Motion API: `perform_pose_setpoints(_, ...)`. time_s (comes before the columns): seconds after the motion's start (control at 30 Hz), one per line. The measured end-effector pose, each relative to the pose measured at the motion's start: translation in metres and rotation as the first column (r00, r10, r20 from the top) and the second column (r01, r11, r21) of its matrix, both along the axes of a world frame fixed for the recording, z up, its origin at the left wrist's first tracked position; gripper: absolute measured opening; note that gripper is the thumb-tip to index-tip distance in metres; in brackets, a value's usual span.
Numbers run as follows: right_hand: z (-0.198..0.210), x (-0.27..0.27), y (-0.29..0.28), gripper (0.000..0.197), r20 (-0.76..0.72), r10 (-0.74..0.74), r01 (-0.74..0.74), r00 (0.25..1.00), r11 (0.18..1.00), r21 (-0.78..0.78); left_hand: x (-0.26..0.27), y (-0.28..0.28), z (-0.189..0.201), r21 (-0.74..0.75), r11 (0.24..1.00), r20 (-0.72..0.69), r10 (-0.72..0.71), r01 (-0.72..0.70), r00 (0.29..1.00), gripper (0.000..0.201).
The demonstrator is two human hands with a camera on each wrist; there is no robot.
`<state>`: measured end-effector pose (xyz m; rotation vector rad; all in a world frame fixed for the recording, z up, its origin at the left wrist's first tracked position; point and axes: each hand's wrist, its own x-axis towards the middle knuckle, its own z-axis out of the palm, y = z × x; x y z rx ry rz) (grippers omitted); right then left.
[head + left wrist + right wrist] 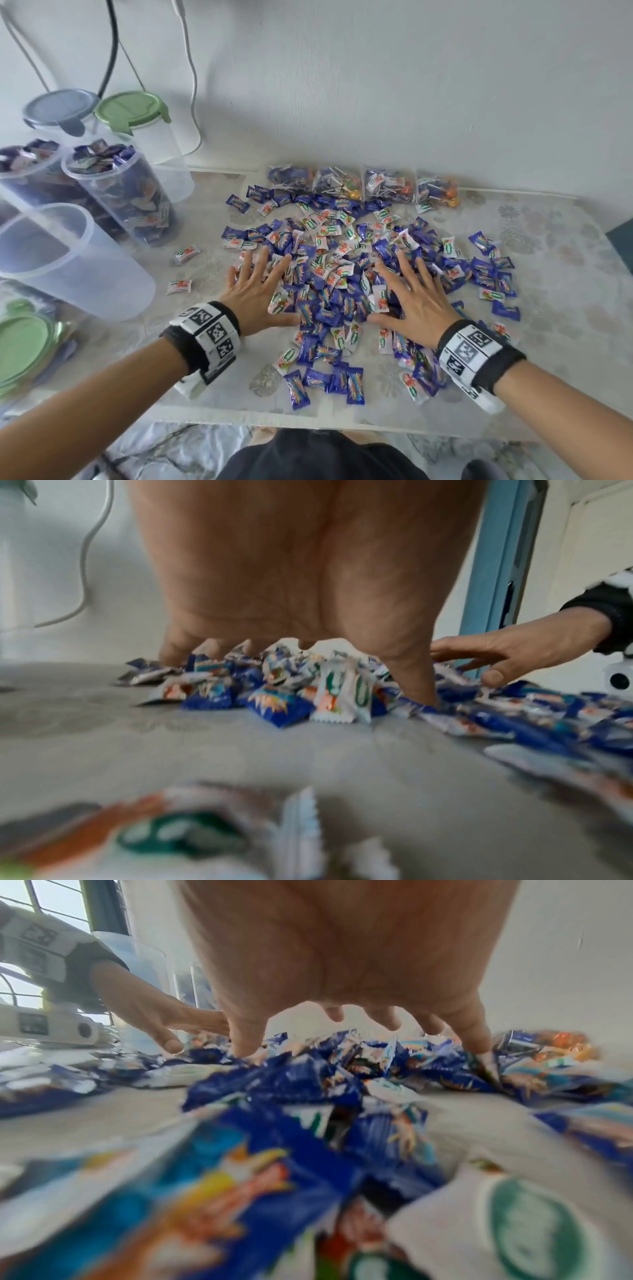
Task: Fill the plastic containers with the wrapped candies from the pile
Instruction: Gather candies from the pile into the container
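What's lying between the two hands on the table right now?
In the head view, a heap of blue and white wrapped candies fills the gap between the left hand and the right hand, both spread on it.

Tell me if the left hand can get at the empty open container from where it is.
Probably yes: the left hand lies spread on the candy pile, and the empty container stands open to its left with only bare tabletop between.

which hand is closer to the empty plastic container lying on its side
Left. The left hand lies on the candy pile's left edge, just right of the empty container; the right hand lies farther right.
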<state>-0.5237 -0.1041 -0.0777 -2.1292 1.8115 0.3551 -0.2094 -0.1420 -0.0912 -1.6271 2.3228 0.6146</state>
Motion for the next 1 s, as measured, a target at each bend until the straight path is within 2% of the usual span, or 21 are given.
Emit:
perform_pose_setpoints(0.07,0.007,-0.008,0.014,0.097,-0.01,0.035,-0.035,0.999,0.999,-0.032,0.006,0.009,0.007,-0.041,0.997,-0.08,-0.065,0.062,0.995,0.117)
perform_pose_setpoints(0.17,0.01,-0.02,0.043,0.095,-0.033,0.147,-0.15,0.989,0.986,-0.071,0.011,0.029,0.015,-0.12,0.951,-0.118,-0.3,0.287,0.946,0.108)
perform_pose_setpoints(0.23,0.008,-0.026,0.065,0.09,-0.049,0.27,-0.274,0.962,0.952,-0.134,0.011,0.043,0.015,-0.154,0.872,-0.083,-0.481,0.465,0.873,0.103)
perform_pose_setpoints(0.33,0.001,-0.033,0.086,0.084,-0.122,0.405,-0.419,0.906,0.899,-0.127,0.005,0.056,0.013,-0.215,0.678,0.095,-0.702,0.703,0.705,0.106)
perform_pose_setpoints(0.4,-0.004,-0.039,0.091,0.08,-0.146,0.453,-0.47,0.88,0.875,-0.119,-0.002,0.059,0.01,-0.233,0.592,0.184,-0.752,0.772,0.632,0.104)
perform_pose_setpoints(0.47,-0.01,-0.044,0.091,0.076,-0.166,0.463,-0.484,0.871,0.867,-0.118,-0.009,0.059,0.004,-0.231,0.515,0.216,-0.8,0.825,0.56,0.099)
perform_pose_setpoints(0.57,-0.015,-0.047,0.087,0.073,-0.183,0.454,-0.477,0.872,0.873,-0.103,-0.014,0.055,-0.004,-0.224,0.462,0.256,-0.822,0.858,0.509,0.09)
perform_pose_setpoints(0.7,-0.018,-0.048,0.071,0.067,-0.181,0.432,-0.457,0.883,0.88,-0.131,-0.021,0.038,-0.007,-0.247,0.44,0.297,-0.813,0.863,0.5,0.069)
perform_pose_setpoints(0.8,-0.019,-0.048,0.054,0.066,-0.18,0.435,-0.463,0.882,0.871,-0.164,-0.03,0.026,-0.013,-0.28,0.417,0.303,-0.816,0.864,0.492,0.063)
perform_pose_setpoints(0.9,-0.018,-0.047,0.036,0.066,-0.195,0.433,-0.467,0.88,0.862,-0.198,-0.033,0.011,-0.014,-0.289,0.469,0.255,-0.803,0.835,0.539,0.063)
perform_pose_setpoints(1.0,-0.018,-0.047,0.014,0.064,-0.191,0.41,-0.447,0.892,0.864,-0.232,-0.034,-0.005,-0.014,-0.29,0.518,0.277,-0.76,0.805,0.589,0.065)
